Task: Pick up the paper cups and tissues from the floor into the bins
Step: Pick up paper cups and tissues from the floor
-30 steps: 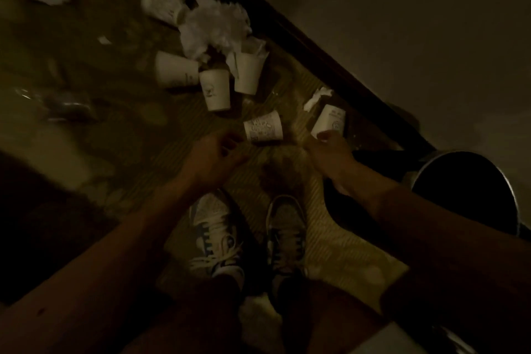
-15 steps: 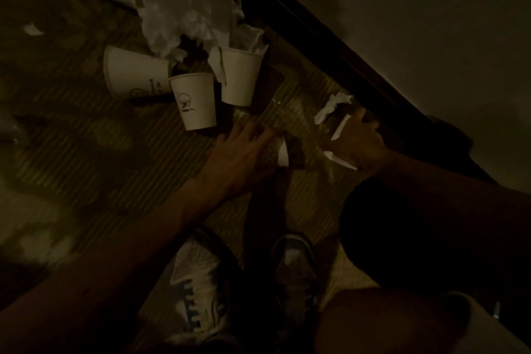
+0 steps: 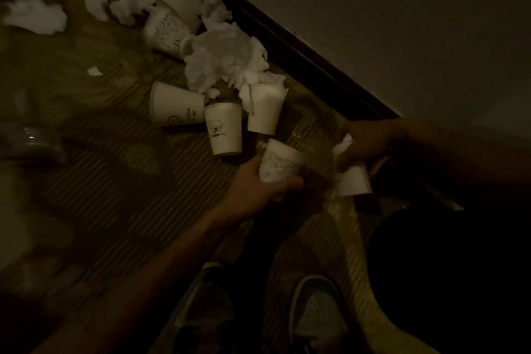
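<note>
Wall (image 3: 402, 23) beyond the right hand, dark baseboard (image 3: 301, 57) running along its foot. Striped floor (image 3: 115, 181) under both hands. Dark round mass (image 3: 448, 273) just below the right hand, too dim to tell if it is a bin. Two shoes (image 3: 313, 313) below the hands, very dim.

Big tissue heap (image 3: 224, 57) on the floor well above the left hand, more tissue lumps (image 3: 34, 16) far up-left.

Left hand (image 3: 258, 187) curled round a printed cup (image 3: 283, 162), cup off the floor and tilted. Right hand (image 3: 365, 144) grips a plain cup (image 3: 355, 181) hanging below its fingers, plus a tissue scrap (image 3: 343, 145) pinched at its left edge. Hands near each other, not touching.

Floor cups, all above the left hand: logo cup (image 3: 224, 131) nearest, just beside the printed cup; side-lying cup (image 3: 175, 108) touching the logo cup's left; tissue-stuffed cup (image 3: 264, 110) just right of it. Patterned cup (image 3: 165, 30) further up by the heap. Small paper bit (image 3: 94, 71) far left of all.
</note>
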Action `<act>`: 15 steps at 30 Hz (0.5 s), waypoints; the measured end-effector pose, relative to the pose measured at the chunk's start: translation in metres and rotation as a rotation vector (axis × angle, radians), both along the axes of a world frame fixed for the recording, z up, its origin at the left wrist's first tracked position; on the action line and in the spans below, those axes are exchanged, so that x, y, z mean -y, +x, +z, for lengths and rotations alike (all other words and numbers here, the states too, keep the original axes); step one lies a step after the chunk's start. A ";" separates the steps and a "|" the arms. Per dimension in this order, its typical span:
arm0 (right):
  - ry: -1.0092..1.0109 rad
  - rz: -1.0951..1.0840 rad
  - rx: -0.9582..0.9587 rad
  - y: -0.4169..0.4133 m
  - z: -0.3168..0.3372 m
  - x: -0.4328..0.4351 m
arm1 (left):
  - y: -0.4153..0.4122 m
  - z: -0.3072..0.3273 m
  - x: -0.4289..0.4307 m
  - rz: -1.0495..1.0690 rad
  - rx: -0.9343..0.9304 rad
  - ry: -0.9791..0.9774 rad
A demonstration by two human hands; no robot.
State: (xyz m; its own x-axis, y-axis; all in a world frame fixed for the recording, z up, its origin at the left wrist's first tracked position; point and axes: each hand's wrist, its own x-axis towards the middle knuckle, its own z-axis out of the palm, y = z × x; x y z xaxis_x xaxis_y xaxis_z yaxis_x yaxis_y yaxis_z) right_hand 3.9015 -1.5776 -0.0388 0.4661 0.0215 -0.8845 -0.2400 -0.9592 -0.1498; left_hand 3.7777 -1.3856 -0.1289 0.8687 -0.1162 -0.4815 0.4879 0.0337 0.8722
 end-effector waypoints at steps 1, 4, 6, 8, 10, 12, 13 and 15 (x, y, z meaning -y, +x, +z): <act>0.052 0.016 0.054 -0.001 0.009 -0.010 | -0.006 0.008 -0.006 0.106 -0.040 -0.131; 0.273 -0.059 0.106 0.002 0.016 -0.035 | -0.018 0.027 -0.025 0.345 -0.153 -0.560; 0.435 -0.183 0.104 0.001 0.016 -0.053 | -0.019 0.035 -0.035 0.392 -0.250 -0.921; 0.523 -0.256 0.141 0.004 0.013 -0.067 | -0.012 0.043 -0.045 0.389 -0.246 -1.119; 0.531 -0.278 0.159 0.004 0.013 -0.078 | -0.007 0.049 -0.051 0.380 -0.227 -1.163; 0.513 -0.296 0.138 0.005 0.014 -0.084 | -0.003 0.049 -0.057 0.368 -0.213 -1.169; 0.514 -0.308 0.119 0.003 0.015 -0.088 | -0.001 0.048 -0.059 0.366 -0.206 -1.159; 0.546 -0.332 0.083 -0.001 0.013 -0.095 | 0.001 0.046 -0.064 0.360 -0.194 -1.118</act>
